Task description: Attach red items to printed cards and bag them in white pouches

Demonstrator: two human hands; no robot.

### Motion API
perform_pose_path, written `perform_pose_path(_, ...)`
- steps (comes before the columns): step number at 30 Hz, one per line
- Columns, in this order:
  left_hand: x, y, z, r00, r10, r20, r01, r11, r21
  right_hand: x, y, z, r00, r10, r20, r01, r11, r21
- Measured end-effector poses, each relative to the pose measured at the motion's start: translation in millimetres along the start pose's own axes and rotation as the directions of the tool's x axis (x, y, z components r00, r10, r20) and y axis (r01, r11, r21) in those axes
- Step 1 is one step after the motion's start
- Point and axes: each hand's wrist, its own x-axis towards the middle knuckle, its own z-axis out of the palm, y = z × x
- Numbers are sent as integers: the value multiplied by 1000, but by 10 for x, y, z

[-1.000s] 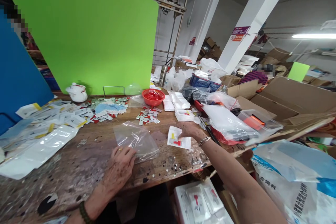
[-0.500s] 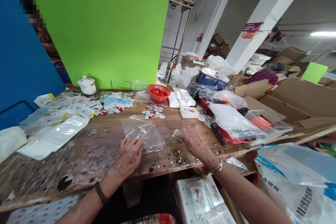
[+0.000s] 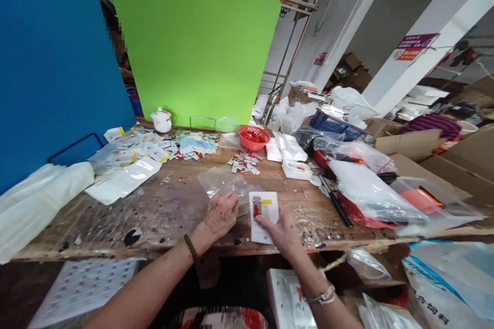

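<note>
My right hand (image 3: pixel 284 230) grips a white packet (image 3: pixel 266 234), thumb across its front. The packet stands tilted up near the table edge and shows a red piece, a grey strip and a yellow label. My left hand (image 3: pixel 222 214) is closed at the near edge of a clear plastic bag (image 3: pixel 222 181) that lies flat on the table; its fingertips are partly hidden. Beyond the bag, small red-and-white cards (image 3: pixel 245 162) lie loose in front of a red plastic basket (image 3: pixel 253 137) with red pieces inside.
White packets (image 3: pixel 121 180) and a pile of small cards (image 3: pixel 196 145) spread over the left side. A black-handled knife (image 3: pixel 340 209) lies at right beside a red tray (image 3: pixel 366 221) of plastic bags. Below the table edge stands a box of similar packets (image 3: pixel 287 300).
My right hand, earlier palm-down on the table, now holds the white packet upright. My left hand stays at the bag. The view has turned left.
</note>
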Motion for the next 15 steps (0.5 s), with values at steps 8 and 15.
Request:
perform_pose_path(8,63,13,-62,973,-223,-54,205,951,-230,125,198,191,968,157,194,-171,984,56)
perform_pose_path(15,20,31,-73,989,-147,-25,144,985,-90,107,-63,149,970,171,174,-232,868,438)
